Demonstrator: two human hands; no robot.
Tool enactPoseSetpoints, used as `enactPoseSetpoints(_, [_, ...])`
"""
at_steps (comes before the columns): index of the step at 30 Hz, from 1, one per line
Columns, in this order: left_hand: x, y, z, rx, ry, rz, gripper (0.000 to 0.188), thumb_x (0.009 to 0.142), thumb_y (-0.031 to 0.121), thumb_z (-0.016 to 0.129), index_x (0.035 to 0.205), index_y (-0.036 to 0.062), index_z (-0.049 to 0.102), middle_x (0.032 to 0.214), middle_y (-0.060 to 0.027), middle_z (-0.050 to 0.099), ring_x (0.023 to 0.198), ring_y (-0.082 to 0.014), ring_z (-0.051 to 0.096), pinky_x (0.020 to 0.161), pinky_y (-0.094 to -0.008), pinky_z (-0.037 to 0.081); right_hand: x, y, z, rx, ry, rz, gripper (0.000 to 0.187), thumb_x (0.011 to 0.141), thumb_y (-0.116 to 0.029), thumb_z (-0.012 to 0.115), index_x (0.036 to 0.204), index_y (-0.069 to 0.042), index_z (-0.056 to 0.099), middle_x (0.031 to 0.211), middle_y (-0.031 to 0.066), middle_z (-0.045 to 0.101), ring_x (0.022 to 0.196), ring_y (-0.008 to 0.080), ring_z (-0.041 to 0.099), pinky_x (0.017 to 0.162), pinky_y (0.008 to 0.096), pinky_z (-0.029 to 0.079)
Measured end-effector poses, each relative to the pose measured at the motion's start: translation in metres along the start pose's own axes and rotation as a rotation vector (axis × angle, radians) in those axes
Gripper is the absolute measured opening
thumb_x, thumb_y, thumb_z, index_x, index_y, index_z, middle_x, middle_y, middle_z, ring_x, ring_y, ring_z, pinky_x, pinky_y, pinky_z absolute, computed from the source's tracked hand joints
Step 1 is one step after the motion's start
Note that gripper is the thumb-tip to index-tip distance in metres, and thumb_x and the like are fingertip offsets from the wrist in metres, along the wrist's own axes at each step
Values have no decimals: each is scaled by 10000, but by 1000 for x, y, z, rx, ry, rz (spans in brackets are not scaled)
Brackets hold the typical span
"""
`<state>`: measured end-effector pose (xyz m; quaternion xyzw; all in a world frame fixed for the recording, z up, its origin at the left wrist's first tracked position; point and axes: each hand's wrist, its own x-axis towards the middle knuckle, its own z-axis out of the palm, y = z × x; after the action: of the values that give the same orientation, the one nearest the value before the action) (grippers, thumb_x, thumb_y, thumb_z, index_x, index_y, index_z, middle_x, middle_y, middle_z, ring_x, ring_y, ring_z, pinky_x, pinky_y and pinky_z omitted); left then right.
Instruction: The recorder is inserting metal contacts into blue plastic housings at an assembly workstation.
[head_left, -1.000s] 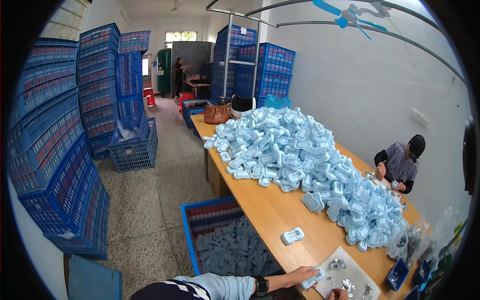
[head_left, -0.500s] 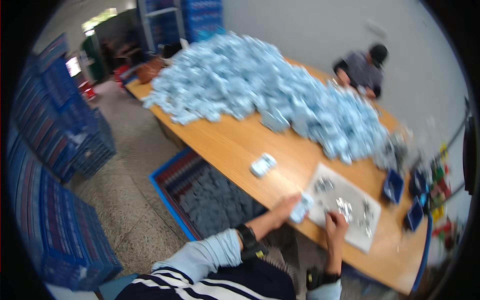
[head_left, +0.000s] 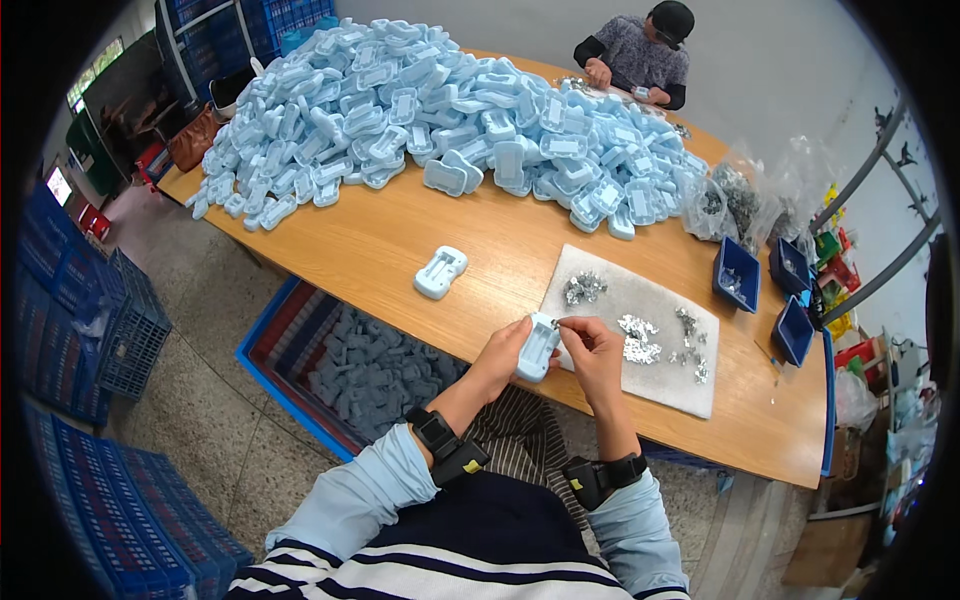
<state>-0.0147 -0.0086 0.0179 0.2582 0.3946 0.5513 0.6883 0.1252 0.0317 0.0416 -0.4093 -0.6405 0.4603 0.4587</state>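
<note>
My left hand (head_left: 497, 358) grips a light blue plastic casing (head_left: 538, 352), its hollow side facing up, at the table's front edge. At the casing's upper end, my right hand (head_left: 598, 358) pinches a tiny metal piece (head_left: 556, 324), mostly hidden by the fingertips. Right of the hands lies a white pad (head_left: 655, 388) bearing small piles of metal parts: a dull heap (head_left: 584, 288), shiny flat pieces (head_left: 640, 345) and scattered bits (head_left: 688, 325). Another light blue casing (head_left: 440, 272) rests alone on the wooden table to the left.
A big heap of light blue casings (head_left: 400, 120) covers the table's far side. Blue bins (head_left: 736, 275) and plastic bags of parts (head_left: 735, 200) stand at right. A co-worker (head_left: 640, 55) sits opposite. Below the table edge, a blue crate (head_left: 290, 375) holds grey pieces; stacked crates (head_left: 120, 500) line the left.
My right hand has left the pad's near edge and come up against the casing's top end. The casing is now held closer in front of me; the whole view has shifted.
</note>
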Motion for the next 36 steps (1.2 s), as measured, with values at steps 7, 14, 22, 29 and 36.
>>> enactPoseSetpoints(7, [7,-8,-5,22,45,48,339,960,295,336,1112,32,488,878,-32,576,733,-99,569,611,-240,464,3,12,16,-249,18,-259,83,763,5,598,841,8,628,744,62,572,615,118,547,547,225,427])
enactPoseSetpoints(14, [7,-7,-6,18,26,51,334,955,299,358,1103,31,492,854,-29,567,709,-92,556,612,-233,460,3,11,17,-327,72,-341,85,718,25,587,796,9,617,750,126,563,720,278,551,643,341,444])
enactPoseSetpoints(22, [8,-7,-6,6,47,9,338,930,307,434,1071,8,506,845,-15,565,707,-73,546,606,-212,449,-4,0,13,-618,-4,-453,150,722,-11,595,868,-3,630,835,134,551,750,290,540,644,360,448])
enactPoseSetpoints(29, [13,-11,-12,72,55,34,284,926,255,446,1074,21,507,904,-31,582,780,-97,583,656,-237,480,-8,2,1,-550,-140,-376,270,764,-57,597,1030,-14,604,976,155,546,718,237,567,588,319,461])
enactPoseSetpoints(36, [8,-11,-7,54,31,89,323,949,285,382,1103,22,488,874,-38,577,731,-94,566,635,-238,463,-1,12,7,-274,-47,75,276,756,-125,606,1005,-8,630,762,144,617,561,183,567,541,273,452])
